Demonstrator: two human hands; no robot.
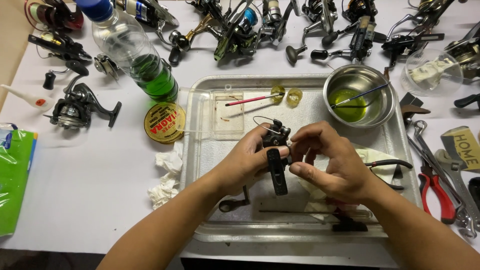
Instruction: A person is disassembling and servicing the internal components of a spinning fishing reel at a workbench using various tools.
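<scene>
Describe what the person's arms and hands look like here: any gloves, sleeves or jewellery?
Both forearms are bare from the bottom edge of the picture up to the wrists: no sleeves show. The left hand and the right hand wear no gloves. No ring, watch or bracelet is visible on the fingers or wrists, and the nails look short and unpainted.

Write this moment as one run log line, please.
left hand: grips black reel | right hand: pinches reel side | under: metal tray

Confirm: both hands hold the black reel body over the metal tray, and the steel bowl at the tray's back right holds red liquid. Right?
Not quite. The head view shows green liquid, not red, in the steel bowl. The rest stands: left hand and right hand hold the black reel body over the metal tray.
</scene>
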